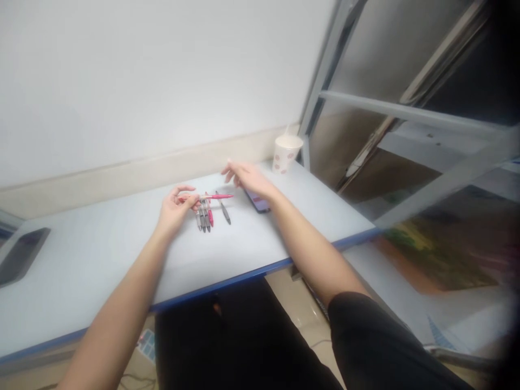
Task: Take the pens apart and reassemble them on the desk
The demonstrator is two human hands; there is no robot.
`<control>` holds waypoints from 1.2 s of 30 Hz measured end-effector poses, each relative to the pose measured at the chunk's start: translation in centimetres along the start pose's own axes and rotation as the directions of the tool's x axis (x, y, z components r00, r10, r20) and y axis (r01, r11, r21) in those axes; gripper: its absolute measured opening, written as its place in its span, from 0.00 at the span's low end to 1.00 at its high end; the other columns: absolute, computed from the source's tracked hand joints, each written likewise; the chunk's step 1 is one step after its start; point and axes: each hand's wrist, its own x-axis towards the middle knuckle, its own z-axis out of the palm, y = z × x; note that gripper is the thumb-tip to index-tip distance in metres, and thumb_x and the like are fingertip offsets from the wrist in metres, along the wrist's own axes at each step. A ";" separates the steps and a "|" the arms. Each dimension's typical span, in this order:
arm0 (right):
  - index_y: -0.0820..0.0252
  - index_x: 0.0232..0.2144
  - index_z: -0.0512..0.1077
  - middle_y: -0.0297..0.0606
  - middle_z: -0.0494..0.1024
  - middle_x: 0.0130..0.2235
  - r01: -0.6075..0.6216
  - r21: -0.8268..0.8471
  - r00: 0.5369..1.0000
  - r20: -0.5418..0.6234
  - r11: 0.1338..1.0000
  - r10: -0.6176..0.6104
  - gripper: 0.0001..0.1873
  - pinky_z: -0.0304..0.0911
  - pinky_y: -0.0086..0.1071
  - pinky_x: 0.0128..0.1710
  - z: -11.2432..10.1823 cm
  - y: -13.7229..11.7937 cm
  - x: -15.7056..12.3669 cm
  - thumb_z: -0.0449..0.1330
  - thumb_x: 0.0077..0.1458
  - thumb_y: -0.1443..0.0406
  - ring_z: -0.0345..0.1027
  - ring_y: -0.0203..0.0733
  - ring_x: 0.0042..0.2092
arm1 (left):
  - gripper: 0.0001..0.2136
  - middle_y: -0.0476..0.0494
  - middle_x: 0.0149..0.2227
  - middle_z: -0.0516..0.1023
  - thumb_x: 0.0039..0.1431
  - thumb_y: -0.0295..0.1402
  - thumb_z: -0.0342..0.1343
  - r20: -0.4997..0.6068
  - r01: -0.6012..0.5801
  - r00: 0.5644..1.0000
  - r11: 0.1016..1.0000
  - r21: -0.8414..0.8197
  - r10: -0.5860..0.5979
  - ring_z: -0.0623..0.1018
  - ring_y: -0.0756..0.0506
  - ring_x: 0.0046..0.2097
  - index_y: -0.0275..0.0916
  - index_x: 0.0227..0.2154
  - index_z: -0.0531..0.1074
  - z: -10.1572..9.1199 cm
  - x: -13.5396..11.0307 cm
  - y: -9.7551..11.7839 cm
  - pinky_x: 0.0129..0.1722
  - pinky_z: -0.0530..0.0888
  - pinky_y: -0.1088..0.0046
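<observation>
Between the thumb and fingers of my left hand (177,206) is a red pen (221,196), held crosswise with its free end pointing right. Beneath it, several pens (205,221) lie side by side on the table, grey and dark ones with a red one (210,218) at the right of the row. A single grey pen (225,213) rests a little apart to their right, slightly slanted. My right hand (244,176) hovers empty with its fingers apart, beside a phone (259,202) that my wrist partly covers.
A white paper cup (286,154) with a straw stands at the back right corner of the table (227,254). A dark flat object (24,257) lies at the far left. A wall runs behind, and a metal-framed glass partition (406,111) rises on the right.
</observation>
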 end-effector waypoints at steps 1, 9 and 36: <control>0.63 0.42 0.77 0.41 0.82 0.38 0.012 -0.091 0.994 -0.104 0.996 -0.022 0.28 0.61 0.30 0.38 -0.2 0.3 0.2 0.45 0.75 0.50 0.70 0.38 0.35 | 0.24 0.47 0.25 0.81 0.42 0.45 0.77 0.000 0.007 1.000 1.000 -0.003 -0.007 0.78 0.49 0.25 0.37 0.37 0.75 0.1 -0.1 0.1 0.30 0.76 0.73; 0.61 0.52 0.72 0.49 0.82 0.52 0.023 -0.659 0.970 0.197 0.752 0.143 0.16 0.64 0.34 0.40 4.7 0.1 -1.3 0.59 0.67 0.58 0.76 0.51 0.47 | 0.27 0.54 0.23 0.72 0.31 0.45 0.82 -0.133 0.038 0.988 0.964 -0.263 -0.076 0.73 0.54 0.24 0.38 0.27 0.72 -0.5 0.1 0.7 0.25 0.72 0.79; 0.63 0.46 0.78 0.55 0.83 0.47 -0.155 -0.715 0.925 0.137 0.681 0.354 0.13 0.62 0.33 0.30 2.4 -1.4 -1.4 0.58 0.61 0.69 0.78 0.50 0.40 | 0.23 0.49 0.27 0.74 0.36 0.46 0.79 -0.223 0.039 0.971 0.973 -0.226 -0.090 0.72 0.52 0.29 0.36 0.25 0.75 -1.0 0.5 0.4 0.27 0.70 0.76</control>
